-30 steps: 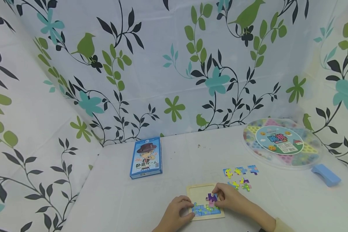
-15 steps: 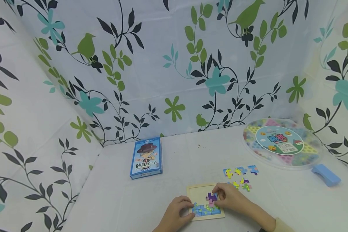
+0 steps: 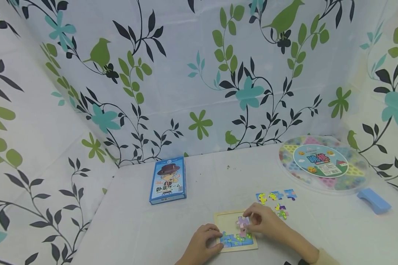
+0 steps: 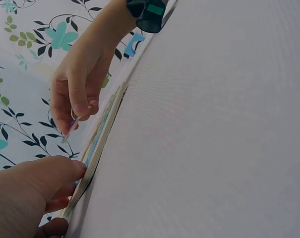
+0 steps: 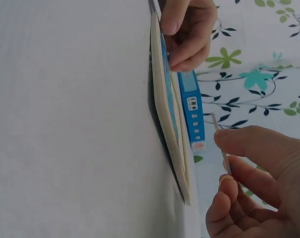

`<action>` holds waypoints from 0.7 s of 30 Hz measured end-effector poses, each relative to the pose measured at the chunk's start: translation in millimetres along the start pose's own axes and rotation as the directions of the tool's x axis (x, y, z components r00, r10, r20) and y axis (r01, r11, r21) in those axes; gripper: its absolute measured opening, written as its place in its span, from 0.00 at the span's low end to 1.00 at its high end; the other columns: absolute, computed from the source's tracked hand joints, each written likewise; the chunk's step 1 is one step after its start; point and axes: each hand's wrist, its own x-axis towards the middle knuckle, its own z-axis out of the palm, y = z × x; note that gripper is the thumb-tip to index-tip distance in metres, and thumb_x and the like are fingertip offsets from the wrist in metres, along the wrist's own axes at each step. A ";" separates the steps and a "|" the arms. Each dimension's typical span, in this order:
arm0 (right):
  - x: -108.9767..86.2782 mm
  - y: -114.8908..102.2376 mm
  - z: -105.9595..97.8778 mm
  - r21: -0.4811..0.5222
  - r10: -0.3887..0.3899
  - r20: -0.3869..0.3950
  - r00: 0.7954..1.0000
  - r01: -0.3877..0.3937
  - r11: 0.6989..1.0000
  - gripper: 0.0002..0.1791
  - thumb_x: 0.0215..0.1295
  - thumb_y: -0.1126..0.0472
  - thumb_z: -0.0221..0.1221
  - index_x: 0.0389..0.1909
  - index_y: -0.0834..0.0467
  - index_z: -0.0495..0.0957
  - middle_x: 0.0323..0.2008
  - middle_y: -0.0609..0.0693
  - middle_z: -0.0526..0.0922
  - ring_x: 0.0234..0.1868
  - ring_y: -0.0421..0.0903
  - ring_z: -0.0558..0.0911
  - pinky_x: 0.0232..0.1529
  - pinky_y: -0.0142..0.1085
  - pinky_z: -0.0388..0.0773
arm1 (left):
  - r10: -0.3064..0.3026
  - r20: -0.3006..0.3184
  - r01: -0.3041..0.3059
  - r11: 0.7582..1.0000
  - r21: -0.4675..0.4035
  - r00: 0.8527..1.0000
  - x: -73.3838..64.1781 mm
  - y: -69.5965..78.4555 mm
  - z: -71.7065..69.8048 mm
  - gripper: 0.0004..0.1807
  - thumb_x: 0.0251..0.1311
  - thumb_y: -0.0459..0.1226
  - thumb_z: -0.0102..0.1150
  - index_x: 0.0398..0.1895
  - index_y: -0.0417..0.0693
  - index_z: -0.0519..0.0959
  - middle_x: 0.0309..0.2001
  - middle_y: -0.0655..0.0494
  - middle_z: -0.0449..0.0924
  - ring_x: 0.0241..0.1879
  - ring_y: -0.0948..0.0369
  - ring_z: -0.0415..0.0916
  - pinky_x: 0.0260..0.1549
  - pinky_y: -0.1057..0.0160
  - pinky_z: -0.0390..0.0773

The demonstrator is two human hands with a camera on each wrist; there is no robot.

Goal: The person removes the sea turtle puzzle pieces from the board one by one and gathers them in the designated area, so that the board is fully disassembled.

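On the white table lies a square wooden puzzle tray (image 3: 230, 217), with joined blue pieces (image 3: 232, 241) along its near side and a pinkish piece (image 3: 243, 232) at the right. My left hand (image 3: 203, 243) holds the tray's left edge with curled thumb and fingers. Above the tray, my right hand (image 3: 265, 221) pinches a pale purple jigsaw puzzle piece (image 3: 242, 222) between thumb and fingers. In the right wrist view this jigsaw puzzle piece (image 5: 221, 146) is seen edge-on, raised clear of the tray (image 5: 167, 99).
Several loose jigsaw pieces (image 3: 276, 195) lie beyond the right hand, some partly hidden by it. A blue card-game box (image 3: 168, 180) lies at the back left. A round board-game case (image 3: 321, 163) and a light blue arched block (image 3: 373, 200) are at the right.
My right hand has risen slightly, lifting and tilting the jigsaw puzzle piece, which looked dark purple and now looks paler. It covers a loose piece seen before. The left hand keeps its place.
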 end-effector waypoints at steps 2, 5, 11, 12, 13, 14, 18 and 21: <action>0.3 -0.8 -4.3 -0.013 -0.005 -0.016 1.000 0.005 1.000 0.12 0.47 0.62 0.67 0.34 0.57 0.77 0.29 0.42 0.74 0.23 0.36 0.70 0.21 0.28 0.70 | 0.008 -0.005 -0.008 1.000 0.002 1.000 -0.2 -0.8 0.9 0.09 0.52 0.41 0.62 0.34 0.47 0.81 0.39 0.64 0.73 0.40 0.65 0.69 0.41 0.64 0.71; -0.1 -1.2 -12.1 -0.025 -0.015 -0.033 0.999 0.014 1.000 0.13 0.46 0.65 0.67 0.35 0.58 0.78 0.30 0.42 0.75 0.22 0.35 0.69 0.20 0.28 0.69 | 0.032 -0.020 -0.032 0.999 0.011 0.999 -0.4 -2.4 2.0 0.09 0.51 0.41 0.62 0.33 0.46 0.81 0.39 0.63 0.73 0.39 0.65 0.69 0.40 0.64 0.71; -5.6 -1.2 -34.0 -0.093 0.007 -0.057 0.998 -0.012 0.996 0.15 0.44 0.68 0.67 0.36 0.60 0.79 0.29 0.43 0.75 0.21 0.34 0.67 0.19 0.28 0.68 | 0.050 -0.031 -0.050 0.999 0.012 0.998 -0.7 -3.0 2.5 0.08 0.50 0.39 0.63 0.32 0.45 0.81 0.39 0.62 0.73 0.39 0.65 0.69 0.39 0.64 0.71; -6.9 -1.3 -38.5 -0.107 0.018 -0.064 0.998 -0.025 0.994 0.15 0.44 0.68 0.67 0.36 0.60 0.79 0.30 0.43 0.75 0.21 0.34 0.67 0.19 0.28 0.68 | 0.049 -0.030 -0.049 0.999 0.012 0.998 -0.7 -2.8 2.1 0.08 0.50 0.39 0.63 0.33 0.45 0.81 0.39 0.62 0.73 0.39 0.65 0.69 0.39 0.64 0.71; -8.4 -1.4 -43.1 -0.119 0.030 -0.070 0.997 -0.038 0.992 0.15 0.44 0.67 0.67 0.36 0.60 0.79 0.30 0.43 0.75 0.21 0.33 0.67 0.19 0.28 0.68 | 0.045 -0.028 -0.045 0.999 0.011 0.999 -0.6 -2.6 2.0 0.08 0.51 0.39 0.63 0.33 0.45 0.81 0.39 0.63 0.73 0.39 0.65 0.69 0.39 0.64 0.71; -9.7 -1.6 -47.8 -0.128 0.033 -0.081 0.996 -0.043 0.991 0.15 0.44 0.67 0.67 0.36 0.61 0.79 0.30 0.44 0.75 0.20 0.34 0.67 0.19 0.28 0.67 | 0.043 -0.026 -0.043 0.999 0.010 0.999 -0.5 -2.2 1.6 0.08 0.51 0.39 0.63 0.33 0.45 0.81 0.39 0.63 0.73 0.39 0.65 0.69 0.39 0.65 0.71; -15.5 -1.7 -64.7 -0.168 0.005 -0.126 0.992 -0.026 0.985 0.16 0.43 0.67 0.68 0.36 0.61 0.79 0.31 0.46 0.76 0.20 0.34 0.66 0.18 0.28 0.66 | 0.035 -0.021 -0.035 0.999 0.007 0.999 -0.1 -0.7 0.6 0.08 0.51 0.39 0.62 0.33 0.45 0.81 0.39 0.63 0.73 0.39 0.65 0.69 0.40 0.65 0.71; -20.2 -0.3 -74.8 -0.203 -0.037 -0.162 0.986 0.003 0.979 0.16 0.41 0.69 0.68 0.36 0.61 0.79 0.32 0.46 0.76 0.20 0.34 0.66 0.18 0.26 0.65 | 0.033 -0.020 -0.033 0.999 0.006 0.999 0.0 -0.5 0.6 0.08 0.51 0.39 0.63 0.33 0.45 0.81 0.39 0.63 0.73 0.39 0.65 0.69 0.40 0.64 0.71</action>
